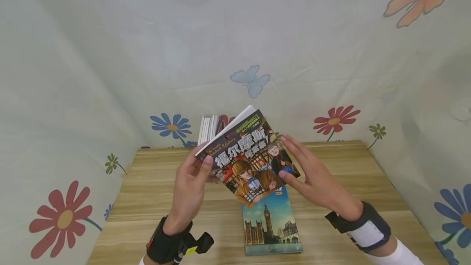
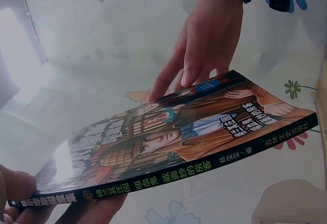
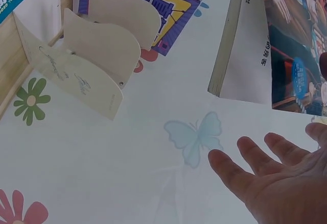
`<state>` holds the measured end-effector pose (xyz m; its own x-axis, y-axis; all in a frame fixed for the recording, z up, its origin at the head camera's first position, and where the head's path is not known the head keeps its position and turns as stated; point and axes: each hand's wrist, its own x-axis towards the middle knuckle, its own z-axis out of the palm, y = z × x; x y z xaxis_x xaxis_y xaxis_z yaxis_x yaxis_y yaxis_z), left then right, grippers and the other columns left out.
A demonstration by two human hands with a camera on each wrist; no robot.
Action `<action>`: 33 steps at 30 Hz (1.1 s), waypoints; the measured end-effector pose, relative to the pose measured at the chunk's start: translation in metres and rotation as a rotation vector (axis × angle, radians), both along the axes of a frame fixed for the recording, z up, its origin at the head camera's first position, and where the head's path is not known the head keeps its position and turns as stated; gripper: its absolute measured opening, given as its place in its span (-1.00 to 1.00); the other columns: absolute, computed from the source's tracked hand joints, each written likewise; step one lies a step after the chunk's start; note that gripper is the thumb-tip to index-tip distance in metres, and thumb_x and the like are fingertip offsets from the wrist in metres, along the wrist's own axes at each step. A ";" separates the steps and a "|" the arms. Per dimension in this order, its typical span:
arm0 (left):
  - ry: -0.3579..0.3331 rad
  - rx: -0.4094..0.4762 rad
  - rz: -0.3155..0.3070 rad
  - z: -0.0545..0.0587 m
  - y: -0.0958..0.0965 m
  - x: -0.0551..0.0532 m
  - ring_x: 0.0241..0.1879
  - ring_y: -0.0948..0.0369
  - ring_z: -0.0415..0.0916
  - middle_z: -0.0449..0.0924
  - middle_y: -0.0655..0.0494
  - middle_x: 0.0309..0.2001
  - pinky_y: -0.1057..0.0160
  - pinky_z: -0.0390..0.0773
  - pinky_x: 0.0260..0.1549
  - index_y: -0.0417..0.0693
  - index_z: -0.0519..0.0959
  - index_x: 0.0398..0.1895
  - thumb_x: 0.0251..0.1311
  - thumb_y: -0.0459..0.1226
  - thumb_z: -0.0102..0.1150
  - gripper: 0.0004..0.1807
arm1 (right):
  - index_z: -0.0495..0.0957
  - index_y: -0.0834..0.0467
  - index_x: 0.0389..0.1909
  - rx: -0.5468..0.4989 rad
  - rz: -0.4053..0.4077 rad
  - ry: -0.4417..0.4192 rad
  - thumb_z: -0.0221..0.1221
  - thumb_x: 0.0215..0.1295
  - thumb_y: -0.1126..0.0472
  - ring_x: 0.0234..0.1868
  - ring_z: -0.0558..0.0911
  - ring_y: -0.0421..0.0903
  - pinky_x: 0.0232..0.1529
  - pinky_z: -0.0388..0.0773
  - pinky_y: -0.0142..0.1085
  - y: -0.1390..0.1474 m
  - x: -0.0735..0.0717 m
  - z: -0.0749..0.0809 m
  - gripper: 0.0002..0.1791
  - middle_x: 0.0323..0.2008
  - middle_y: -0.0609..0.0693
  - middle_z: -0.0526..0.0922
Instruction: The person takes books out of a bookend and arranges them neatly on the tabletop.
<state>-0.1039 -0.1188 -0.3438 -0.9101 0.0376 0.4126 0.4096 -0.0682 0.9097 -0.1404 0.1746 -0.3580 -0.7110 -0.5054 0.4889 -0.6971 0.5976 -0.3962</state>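
A book [image 1: 243, 167] with an illustrated detective cover is held tilted above the table. The left hand [image 1: 191, 187] grips its left end, thumb on the cover and fingers behind. In the left wrist view the dark spine of the book [image 2: 173, 175] faces the camera. The right hand [image 1: 312, 175] is at the opposite end, fingers spread and extended, thumb by the cover's edge; whether it touches is unclear. In the right wrist view, the right hand [image 3: 281, 173] shows straight fingers below the book [image 3: 301, 45]. Under the held book, another book [image 1: 270, 224] with a clock tower cover lies flat.
Several thin books [image 1: 207, 130] stand upright at the back of the wooden table [image 1: 147, 199], partly hidden by the held book. Cream curved panels [image 3: 104, 45] stand beside a purple and yellow book [image 3: 176, 22]. A patterned cloth [image 1: 184, 52] surrounds the table.
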 end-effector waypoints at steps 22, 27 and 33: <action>0.018 0.011 -0.127 0.009 -0.002 0.011 -0.15 -0.04 0.49 0.46 -0.20 -0.07 0.03 0.63 -0.32 -0.06 0.35 0.19 0.37 -0.34 -0.11 -0.65 | -0.15 -0.08 0.43 -0.178 0.151 -0.267 0.13 0.26 0.24 0.04 0.45 -0.08 -0.11 0.56 -0.04 -0.004 0.006 0.004 -0.16 0.27 0.01 0.23; 0.024 0.010 -0.141 0.006 -0.001 0.010 -0.18 -0.04 0.51 0.49 -0.20 -0.10 0.03 0.63 -0.34 -0.08 0.35 0.18 0.37 -0.36 -0.12 -0.67 | -0.07 -0.06 0.41 -0.267 0.217 -0.344 0.07 0.29 0.34 -0.08 0.54 -0.11 -0.17 0.59 -0.11 -0.010 0.013 0.007 -0.23 0.10 -0.03 0.42; 0.020 0.018 -0.139 0.003 0.001 0.008 -0.17 -0.05 0.51 0.48 -0.20 -0.07 0.02 0.63 -0.34 -0.06 0.34 0.19 0.37 -0.35 -0.13 -0.66 | 0.01 0.06 0.38 -0.377 0.256 -0.371 -0.04 0.29 0.50 -0.14 0.57 -0.03 -0.29 0.63 -0.12 -0.020 0.027 0.023 -0.31 0.00 0.17 0.47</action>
<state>-0.0954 -0.1183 -0.3403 -0.8882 0.1552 0.4324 0.4132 -0.1419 0.8995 -0.1131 0.1542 -0.3350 -0.7468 -0.5234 0.4102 -0.5752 0.1989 -0.7935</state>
